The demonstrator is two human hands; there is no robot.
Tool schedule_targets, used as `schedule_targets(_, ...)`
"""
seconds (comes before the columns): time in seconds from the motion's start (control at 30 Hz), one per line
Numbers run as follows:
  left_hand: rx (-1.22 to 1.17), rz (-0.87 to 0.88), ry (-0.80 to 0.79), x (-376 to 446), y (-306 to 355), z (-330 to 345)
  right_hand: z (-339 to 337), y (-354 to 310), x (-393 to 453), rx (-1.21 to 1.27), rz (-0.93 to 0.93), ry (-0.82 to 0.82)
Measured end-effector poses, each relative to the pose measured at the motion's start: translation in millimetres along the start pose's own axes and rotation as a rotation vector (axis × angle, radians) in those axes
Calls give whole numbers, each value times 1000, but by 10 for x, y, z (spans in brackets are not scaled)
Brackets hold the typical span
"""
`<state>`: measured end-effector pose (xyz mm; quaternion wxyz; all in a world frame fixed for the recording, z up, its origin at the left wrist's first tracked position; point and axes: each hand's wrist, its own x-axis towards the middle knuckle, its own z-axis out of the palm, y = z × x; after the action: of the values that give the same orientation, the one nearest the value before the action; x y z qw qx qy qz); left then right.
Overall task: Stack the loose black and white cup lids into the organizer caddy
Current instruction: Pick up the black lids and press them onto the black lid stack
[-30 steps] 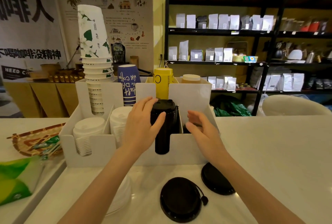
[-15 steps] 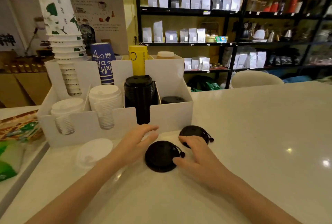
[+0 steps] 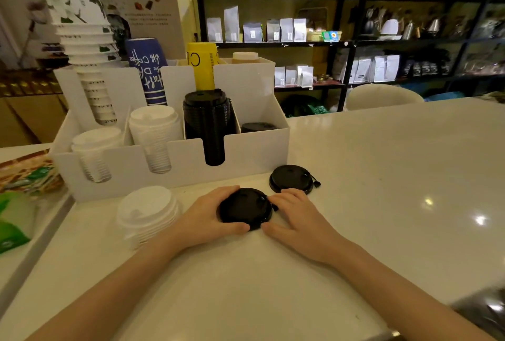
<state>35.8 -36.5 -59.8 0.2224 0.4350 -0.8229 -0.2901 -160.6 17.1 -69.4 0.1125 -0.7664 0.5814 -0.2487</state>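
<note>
A loose black lid (image 3: pixel 244 208) lies on the white counter in front of the white organizer caddy (image 3: pixel 246 153). My left hand (image 3: pixel 207 215) cups its left edge and my right hand (image 3: pixel 295 216) cups its right edge, so both grip it. A second black lid (image 3: pixel 291 178) lies just behind my right hand. A short stack of loose white lids (image 3: pixel 146 210) sits to the left. In the caddy stand two white lid stacks (image 3: pixel 154 133), a tall black lid stack (image 3: pixel 207 119) and a low black stack (image 3: pixel 258 126).
Paper cup stacks (image 3: pixel 87 48) in white, blue and yellow fill the caddy's back row. A patterned tray with green packets (image 3: pixel 24 174) lies at the left on a lower counter. Shelves of bags stand behind. The counter stretches wide to the right.
My hands left the tall black stack in the caddy, came down to the counter and closed around the nearer loose black lid. The view shifted left and down.
</note>
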Motion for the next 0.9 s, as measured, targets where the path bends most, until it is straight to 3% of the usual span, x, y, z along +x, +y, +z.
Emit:
schedule_targets(0.37,-47,34,178,36,132,-60,-121,-46,120,180,-23,52)
schedule_targets(0.9,41,185,660,443,641,-783,-764,-407,1121,455,-238,184)
